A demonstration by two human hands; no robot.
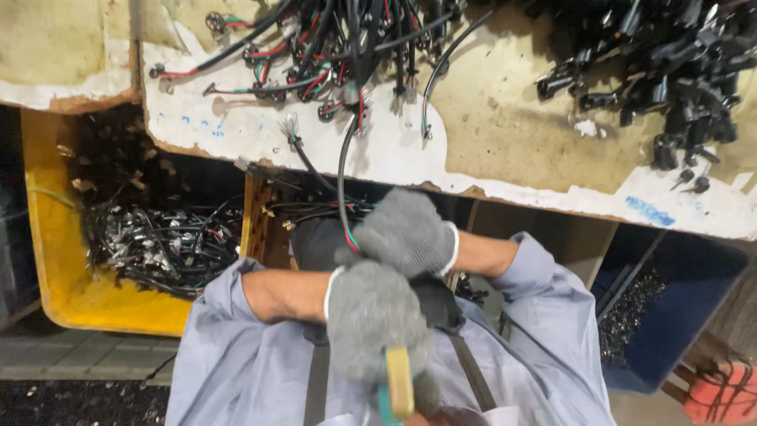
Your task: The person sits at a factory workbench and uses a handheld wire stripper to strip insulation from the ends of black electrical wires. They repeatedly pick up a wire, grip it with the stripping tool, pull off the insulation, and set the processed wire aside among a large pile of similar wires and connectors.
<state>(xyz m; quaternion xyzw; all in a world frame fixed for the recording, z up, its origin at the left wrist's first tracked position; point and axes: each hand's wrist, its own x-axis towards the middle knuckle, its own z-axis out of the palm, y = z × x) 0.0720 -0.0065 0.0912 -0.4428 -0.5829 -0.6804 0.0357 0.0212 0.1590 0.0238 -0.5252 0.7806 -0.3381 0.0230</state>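
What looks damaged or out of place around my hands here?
The worktable surface is worn: its white coating has peeled off in big brown patches and the front edge is ragged. The black cable hangs over that edge into the right hand.

Both hands are covered by grey knitted cloth gloves, the left hand [374, 315] and the right hand [406, 233], with a coarse, fuzzy, matt weave. A yellow and teal plastic-looking tool handle [397, 385], smooth and faintly glossy, is gripped by the left one. A black rubber-sheathed cable [341, 162], smooth and matt, is held by the right. The pale blue-grey cloth sleeves [229, 347] appear soft and matt. The worn white-painted worktop [505, 126] is seen chipped, stained and rough. The yellow plastic crate [55, 252] looks scuffed and dull.
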